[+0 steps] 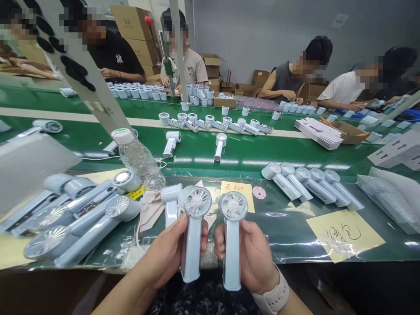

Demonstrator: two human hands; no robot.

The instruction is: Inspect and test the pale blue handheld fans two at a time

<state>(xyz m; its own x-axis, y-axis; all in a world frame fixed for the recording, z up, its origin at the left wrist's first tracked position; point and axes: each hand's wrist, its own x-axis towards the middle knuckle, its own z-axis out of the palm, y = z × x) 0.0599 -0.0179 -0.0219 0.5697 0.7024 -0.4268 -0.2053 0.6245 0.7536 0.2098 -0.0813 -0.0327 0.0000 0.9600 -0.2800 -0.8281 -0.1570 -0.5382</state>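
Observation:
My left hand (pixel 173 245) is wrapped round a pale blue handheld fan (pixel 192 251), held upright with its round grille on top. A second handheld fan (pixel 232 258) of the same kind stands upright in my right hand (pixel 256 253), a white watch strap on that wrist. The two fans are side by side, apart, above the table's near edge. Just behind the left one, another fan (pixel 171 194) is partly hidden. Left of my hands lies a pile of fans (pixel 95 218). To the right, several fans (pixel 316 181) lie in a slanted row, some with lettering on their handles.
A clear plastic bottle (pixel 136 157) stands at the left, near a slanting metal post (pixel 82 74). Yellow paper notes (pixel 346 234) and plastic bags (pixel 390 201) lie at the right. Beyond, a green conveyor belt (pixel 197 164) carries more fans. Several co-workers (pixel 288 78) sit across it.

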